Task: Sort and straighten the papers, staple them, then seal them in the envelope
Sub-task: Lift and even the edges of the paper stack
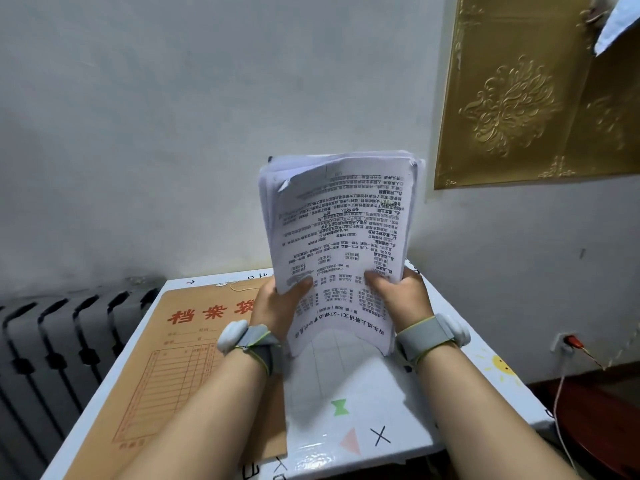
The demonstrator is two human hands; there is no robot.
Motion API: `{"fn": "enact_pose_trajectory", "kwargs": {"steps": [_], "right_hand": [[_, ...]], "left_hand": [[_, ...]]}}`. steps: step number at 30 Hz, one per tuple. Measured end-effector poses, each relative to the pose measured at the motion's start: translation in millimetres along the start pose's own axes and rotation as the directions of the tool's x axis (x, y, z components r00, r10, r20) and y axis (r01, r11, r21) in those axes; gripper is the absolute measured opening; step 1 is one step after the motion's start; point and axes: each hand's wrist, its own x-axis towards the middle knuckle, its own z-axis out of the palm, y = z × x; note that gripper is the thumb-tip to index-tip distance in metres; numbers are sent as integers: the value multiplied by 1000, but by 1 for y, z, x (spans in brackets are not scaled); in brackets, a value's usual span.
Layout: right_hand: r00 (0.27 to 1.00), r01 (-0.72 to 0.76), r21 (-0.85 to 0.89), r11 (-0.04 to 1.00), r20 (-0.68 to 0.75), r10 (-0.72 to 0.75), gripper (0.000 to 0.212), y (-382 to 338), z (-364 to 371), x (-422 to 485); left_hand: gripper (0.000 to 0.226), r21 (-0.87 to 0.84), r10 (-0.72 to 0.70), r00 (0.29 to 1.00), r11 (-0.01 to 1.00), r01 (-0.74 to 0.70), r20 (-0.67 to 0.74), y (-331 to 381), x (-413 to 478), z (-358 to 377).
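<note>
The task looks to be in its first stage. The person holds the stack of papers [341,237] upright over the counter [363,410]. The left hand [277,303] and right hand [401,296] each close a grip on the lower part of the stack, one at each side. The thumbs press the front sheet and the fingers are hidden behind. The sheets are not yet square: the top left edges are staggered and one corner is dog-eared. The bottom sheets curl toward the camera, and whether they touch the counter cannot be told. No staple shows in the stack and no stapler is in view, so stapling seems not yet done. The brown envelope [180,358] lies flat on the left of the counter, partly under the left forearm, and filling and sealing it are still to come. Its large red characters, upside down from this view, read 档案袋, above a red ruled form too small to read. The front sheet is also upside down and carries dense Chinese print. Its heading is only partly legible and includes "1-27".
</note>
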Motion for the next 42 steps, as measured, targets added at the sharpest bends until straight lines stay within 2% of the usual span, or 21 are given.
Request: {"fn": "enact_pose_trajectory", "kwargs": {"steps": [2,6,8,11,13,15,16,17,19,20,23,24,27,29,31,34,36,38,39,41,42], "right_hand": [[1000,-6,-6,1000,2,6,3,1,1,4],[998,-62,-116,991,3,63,11,12,4,-1],[1000,24,-104,994,-9,-25,9,5,5,-1],[988,141,-26,990,-54,-142,13,-13,4,-1],[985,154,-80,985,-65,-159,11,-12,3,0],[998,55,-213,976,-22,-61,8,6,3,1],[1000,2,-234,972,-5,-3,11,16,3,1],[999,-31,-219,975,5,33,12,24,2,2],[999,-50,-189,981,2,52,7,29,3,1],[999,-34,-186,982,1,35,1,29,3,-1],[997,73,-62,995,-23,-74,6,16,5,0],[995,94,-27,995,-38,-95,5,13,4,0],[999,7,-97,995,-38,-11,2,30,4,5],[995,-94,-85,992,-33,91,17,47,6,3],[994,-108,-116,987,-48,103,26,52,6,4],[995,-103,-244,964,-38,97,23,46,5,9],[996,-75,-283,956,-62,60,19,35,5,9],[994,-62,-207,976,-102,41,15,23,-1,9],[993,-69,-107,992,-106,58,13,18,-4,7],[984,-153,222,963,-53,168,11,12,-7,2],[973,-213,397,893,4,230,11,11,-5,-1]], "left_hand": [[18,45,-7,1000,999,7,-8,0,1,0],[16,132,-28,999,991,30,-15,-10,-5,7],[19,157,0,997,988,11,-74,-8,0,9],[22,86,66,990,995,-55,-126,6,9,9],[30,233,73,983,972,-33,-166,0,11,8],[38,425,-1,991,903,58,-132,-15,5,8],[45,461,-34,994,884,80,-106,-24,0,8],[50,468,-59,993,878,100,-100,-29,-1,8],[45,489,-82,987,861,140,-137,-31,-2,5],[39,490,-69,988,862,129,-139,-30,-3,5],[29,312,47,990,950,-4,-131,-16,0,8],[29,327,46,989,945,3,-143,-12,1,11],[35,678,-94,989,720,149,-118,-24,1,12],[37,661,-137,985,730,172,-105,-30,-4,13],[39,615,-145,979,762,201,-141,-30,-4,14],[34,586,-166,980,785,199,-110,-27,-3,17],[29,555,-121,987,817,158,-103,-20,-1,13],[22,506,-136,984,844,178,-118,-17,2,5],[21,468,-147,982,864,185,-117,-16,1,2],[18,323,-178,979,925,201,-100,-16,0,-1],[15,207,-207,974,953,223,-95,-15,-2,0]]}}
